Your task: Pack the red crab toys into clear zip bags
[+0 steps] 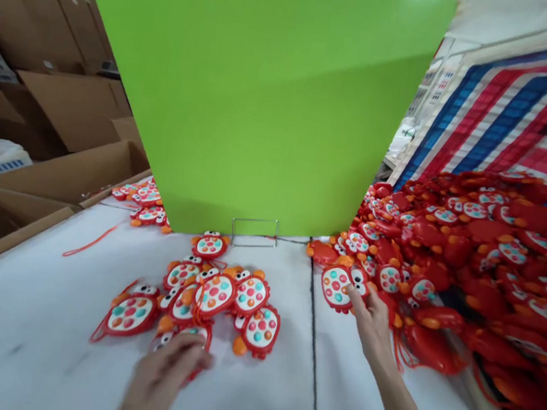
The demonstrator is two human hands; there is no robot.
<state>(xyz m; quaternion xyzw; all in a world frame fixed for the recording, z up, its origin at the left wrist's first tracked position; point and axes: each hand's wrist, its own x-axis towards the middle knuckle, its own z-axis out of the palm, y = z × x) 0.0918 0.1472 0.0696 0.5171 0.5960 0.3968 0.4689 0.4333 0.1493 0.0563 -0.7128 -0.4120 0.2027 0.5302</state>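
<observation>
My right hand (pixel 374 316) pinches the edge of a red crab-shaped push-button toy (pixel 337 287) with a white face, coloured round buttons and orange claws. That toy is beside the big heap on the right. My left hand (pixel 165 372), smeared by motion, is over the near side of a small cluster of the same toys. Its curled fingers partly cover one crab toy (pixel 196 335); whether they grip it I cannot tell. Others in the cluster include an overlapping crab toy (pixel 215 293), one at the right (pixel 261 330) and one apart at the left (pixel 129 315).
A large heap of crab toys (pixel 473 258) fills the right side, before a striped sheet (pixel 496 120). A tall green panel (pixel 266 110) rises behind the white table (pixel 59 338), with a wire stand (pixel 253 244) at its foot. Cardboard boxes (pixel 13 224) border the left.
</observation>
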